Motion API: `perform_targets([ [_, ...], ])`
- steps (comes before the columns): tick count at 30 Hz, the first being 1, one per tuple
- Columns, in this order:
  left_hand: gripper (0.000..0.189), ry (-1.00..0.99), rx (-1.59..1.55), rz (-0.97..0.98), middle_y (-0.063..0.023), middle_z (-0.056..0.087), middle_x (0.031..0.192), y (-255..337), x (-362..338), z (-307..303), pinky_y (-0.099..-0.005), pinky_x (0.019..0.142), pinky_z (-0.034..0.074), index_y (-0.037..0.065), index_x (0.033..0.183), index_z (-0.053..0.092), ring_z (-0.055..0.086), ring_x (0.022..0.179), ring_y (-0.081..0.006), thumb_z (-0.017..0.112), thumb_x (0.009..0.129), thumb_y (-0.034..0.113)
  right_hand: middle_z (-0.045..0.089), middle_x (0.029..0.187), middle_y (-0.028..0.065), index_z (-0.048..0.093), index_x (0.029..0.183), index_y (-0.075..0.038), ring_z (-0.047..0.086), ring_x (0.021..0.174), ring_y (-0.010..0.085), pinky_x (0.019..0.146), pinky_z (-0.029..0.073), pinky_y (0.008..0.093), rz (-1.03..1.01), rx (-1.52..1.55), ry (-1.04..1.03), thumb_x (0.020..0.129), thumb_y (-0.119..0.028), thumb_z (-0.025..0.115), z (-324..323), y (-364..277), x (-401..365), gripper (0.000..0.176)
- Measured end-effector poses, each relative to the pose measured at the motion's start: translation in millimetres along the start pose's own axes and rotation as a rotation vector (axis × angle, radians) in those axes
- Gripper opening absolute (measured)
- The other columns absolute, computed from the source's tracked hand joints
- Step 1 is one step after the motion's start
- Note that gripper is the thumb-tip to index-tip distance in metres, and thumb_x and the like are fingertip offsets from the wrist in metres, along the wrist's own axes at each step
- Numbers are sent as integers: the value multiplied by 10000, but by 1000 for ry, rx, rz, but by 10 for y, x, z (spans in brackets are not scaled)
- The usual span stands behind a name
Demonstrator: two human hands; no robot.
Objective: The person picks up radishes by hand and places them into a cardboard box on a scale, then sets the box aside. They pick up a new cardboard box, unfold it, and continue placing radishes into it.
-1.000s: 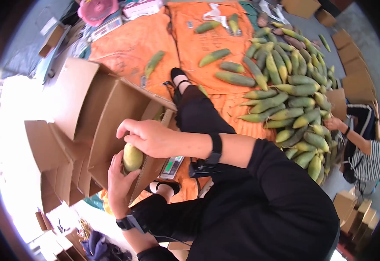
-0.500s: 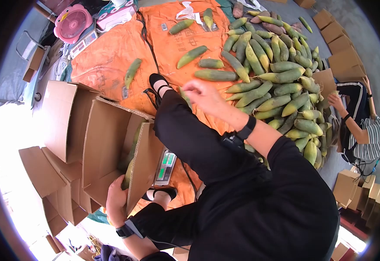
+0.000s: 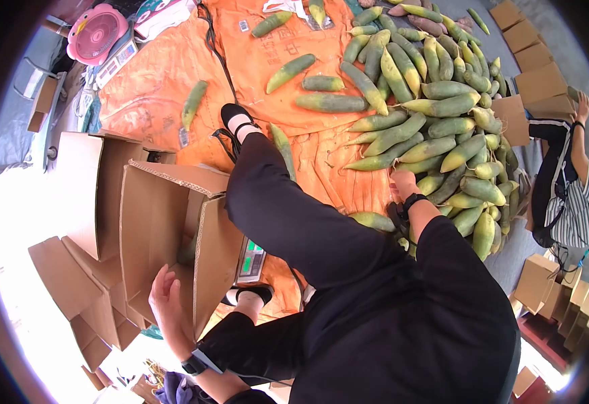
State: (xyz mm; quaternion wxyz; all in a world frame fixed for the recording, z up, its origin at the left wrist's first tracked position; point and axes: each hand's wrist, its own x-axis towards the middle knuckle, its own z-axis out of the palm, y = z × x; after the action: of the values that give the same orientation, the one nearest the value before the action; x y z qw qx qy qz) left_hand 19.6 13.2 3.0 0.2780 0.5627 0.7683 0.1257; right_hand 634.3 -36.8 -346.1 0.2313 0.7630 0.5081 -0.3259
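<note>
My left hand (image 3: pixel 166 301) is at the near opening of a tall cardboard box (image 3: pixel 151 232), fingers apart and holding nothing. Deep in the box, part of a green radish (image 3: pixel 187 250) shows dimly. My right hand (image 3: pixel 404 184) is low at the near-left edge of a big heap of green radishes (image 3: pixel 436 145). Its fingers are mostly hidden, so I cannot see whether they grip anything. Just below it lies a pale green radish (image 3: pixel 373 221). A single long radish (image 3: pixel 282 152) lies beside my knee on the orange sheet (image 3: pixel 321 158).
A digital scale (image 3: pixel 251 260) with green displays stands by the box. More boxes (image 3: pixel 82 195) crowd the left. Several loose radishes (image 3: pixel 291 73) lie farther up the sheet. A pink fan (image 3: pixel 97 34) stands top left. At right, a person in a striped shirt (image 3: pixel 580 209) handles a radish near boxes.
My left hand has let go of the radish inside the box and drawn back, opening. My right hand has moved from beside the lone radish at my knee rightward to the heap.
</note>
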Motion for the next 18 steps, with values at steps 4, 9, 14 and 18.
perform_targets([
  [4,361,20,3,12,-128,669,1018,90,-9,56,-321,828,505,33,1208,596,643,925,-207,584,847,11,622,989,26,574,1168,-80,626,773,170,620,492,349,515,1520,235,846,-78,576,-436,-449,-339,322],
  [9,361,3,28,14,-151,669,1036,105,37,104,-328,847,505,25,1205,596,647,956,-228,582,844,11,620,1002,80,548,1190,-52,625,795,195,671,534,360,523,1534,212,857,-104,601,-350,-428,58,342],
  [14,364,-12,22,16,-159,668,1044,81,57,128,-336,847,509,21,1206,593,648,956,-236,588,842,18,644,809,96,629,1025,-34,642,662,191,598,555,313,511,1685,343,872,-90,589,-275,-124,200,168],
  [18,362,-3,-15,54,-166,666,1056,117,37,79,-340,852,511,24,1210,593,645,976,-246,595,848,30,670,785,121,659,997,-49,672,674,228,614,568,334,479,1431,558,877,-134,615,-738,-259,-231,154],
])
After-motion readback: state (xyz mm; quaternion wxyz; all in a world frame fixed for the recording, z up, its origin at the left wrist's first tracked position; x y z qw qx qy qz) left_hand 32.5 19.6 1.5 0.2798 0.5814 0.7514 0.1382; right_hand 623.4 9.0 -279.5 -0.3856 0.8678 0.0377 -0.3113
